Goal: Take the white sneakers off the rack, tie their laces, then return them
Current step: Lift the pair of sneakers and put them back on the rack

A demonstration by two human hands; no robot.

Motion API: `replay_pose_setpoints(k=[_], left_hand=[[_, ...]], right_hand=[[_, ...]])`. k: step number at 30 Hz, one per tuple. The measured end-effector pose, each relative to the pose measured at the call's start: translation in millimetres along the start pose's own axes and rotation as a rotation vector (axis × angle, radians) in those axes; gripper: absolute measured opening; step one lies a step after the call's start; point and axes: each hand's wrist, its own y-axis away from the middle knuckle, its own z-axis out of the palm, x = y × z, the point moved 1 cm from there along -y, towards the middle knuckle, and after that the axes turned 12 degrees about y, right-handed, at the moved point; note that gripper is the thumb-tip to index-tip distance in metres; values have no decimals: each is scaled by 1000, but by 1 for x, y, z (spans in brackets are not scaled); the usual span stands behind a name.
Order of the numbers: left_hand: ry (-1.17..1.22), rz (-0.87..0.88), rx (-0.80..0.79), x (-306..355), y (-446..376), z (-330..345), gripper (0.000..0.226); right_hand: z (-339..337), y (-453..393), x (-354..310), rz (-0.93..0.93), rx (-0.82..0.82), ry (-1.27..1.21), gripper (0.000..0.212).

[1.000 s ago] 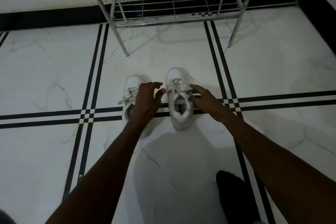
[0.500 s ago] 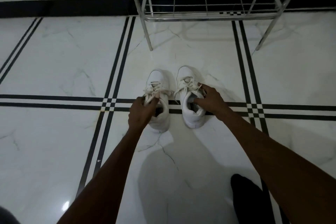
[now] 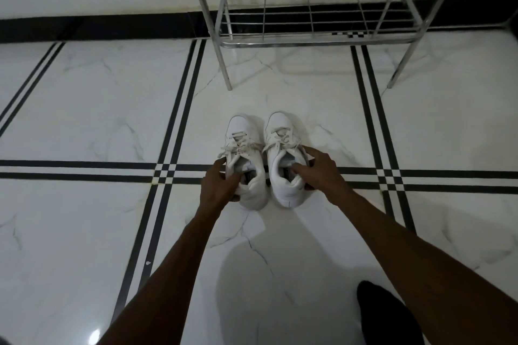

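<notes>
Both hands newly around sneakers: left hand (image 3: 221,185), right hand (image 3: 319,173)

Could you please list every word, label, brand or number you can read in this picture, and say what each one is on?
None can be read.
Left sneaker: a dark patch on the insole, perhaps a label, too small and dark to read.
Right sneaker: a similar dark patch inside, also unreadable.
Metal rack and tiled floor: no text shows.

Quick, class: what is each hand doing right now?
Left hand: closed on the left sneaker at its collar.
Right hand: closed on the right sneaker at its collar.
</notes>
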Motion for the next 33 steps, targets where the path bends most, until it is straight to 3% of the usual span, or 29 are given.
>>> replay_pose_setpoints(k=[4,11,24,33], left_hand=[[-3,45,19,15,-4,11,51],[7,57,72,86,16,12,56],[-84,38,19,321,145,7,57],[-125,108,3,455,119,28,59]], right_hand=[[-6,-6,-8,-23,53,5,52],[-55,7,-61,-95,86,42,57],[-230,135,-203,-44,81,1,61],[-327,110,-299,-86,134,2,64]])
